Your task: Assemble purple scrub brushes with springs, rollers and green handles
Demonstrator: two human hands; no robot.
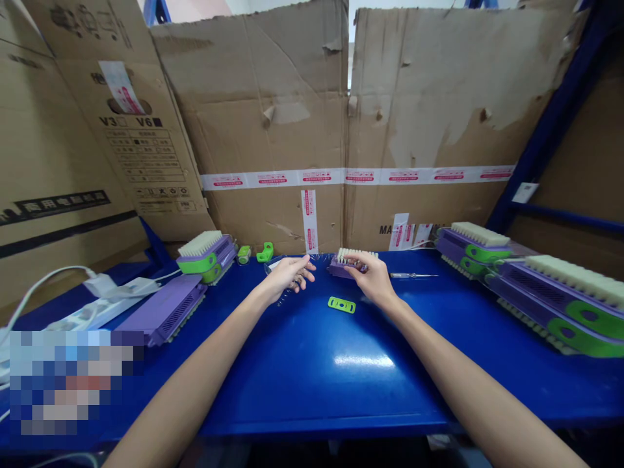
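Observation:
Near the back of the blue table, my right hand (373,278) curls its fingers and thumb around a small purple brush block (340,266) with cream bristles facing up. The hand covers much of it. To its left, my left hand (288,273) is raised with fingers loosely bent and apart, and no object shows in it. Something clear and shiny lies behind and below that hand; its kind I cannot make out. A flat green plate with slots (342,305) rests between the hands, closer to me. A thin screwdriver (413,275) lies right of my right hand.
Green plastic parts (264,252) sit at the back left. Purple-and-green brush blocks (207,257) stand at left, with more (560,299) at right. A white power strip (102,309) with cables lies far left. Cardboard (273,130) walls the back.

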